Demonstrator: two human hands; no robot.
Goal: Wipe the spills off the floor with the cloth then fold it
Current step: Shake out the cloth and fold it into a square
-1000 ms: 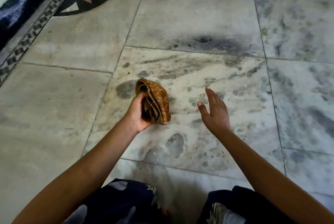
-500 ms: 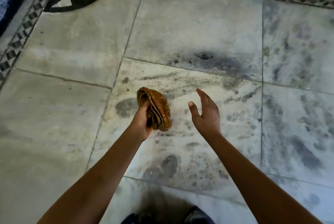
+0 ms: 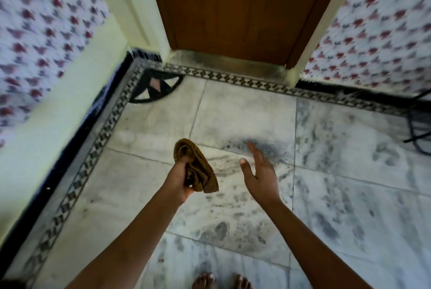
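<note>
Above the marble floor (image 3: 245, 111), I see my left hand (image 3: 180, 181) gripping the folded cloth (image 3: 200, 172); my right hand (image 3: 262, 177) hovers beside it, fingers apart, well short of the patterned border (image 3: 233, 78).

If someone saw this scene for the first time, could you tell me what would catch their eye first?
Probably the brown cloth, bunched in folds and gripped by the left hand at mid-frame above the floor. Beside it the right hand is held open and holds nothing. Below them the marble floor is mottled with dark smudges, and a wooden door stands at the top, behind a patterned border strip.
</note>
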